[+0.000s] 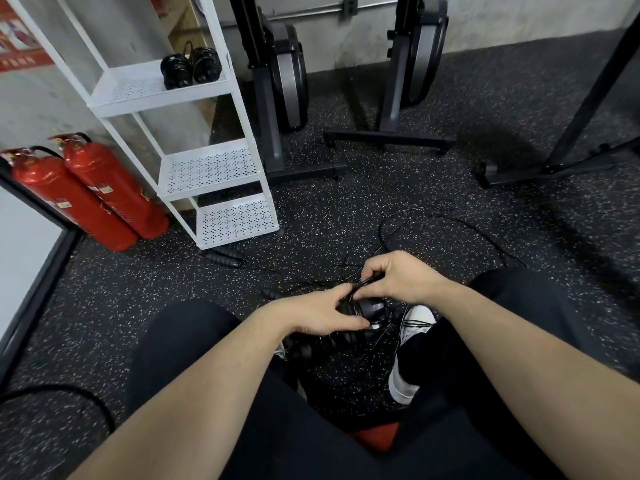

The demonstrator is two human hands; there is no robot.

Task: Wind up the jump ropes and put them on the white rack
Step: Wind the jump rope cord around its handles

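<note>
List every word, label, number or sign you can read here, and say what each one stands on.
Nothing here can be read.
Red poster on the wall, top left: it carries light lettering, too blurred to read.
Labels on the two red fire extinguishers: too small and blurred to read.
White rack, jump rope handles and gym machines: no text visible.

Red poster [20, 36] at ten o'clock cut by the left edge, print too blurred to read. Jump rope handles [363, 311] partly hidden under left hand [318, 315] and right hand [398, 275]; loose cord [450, 220] count untellable.
</note>
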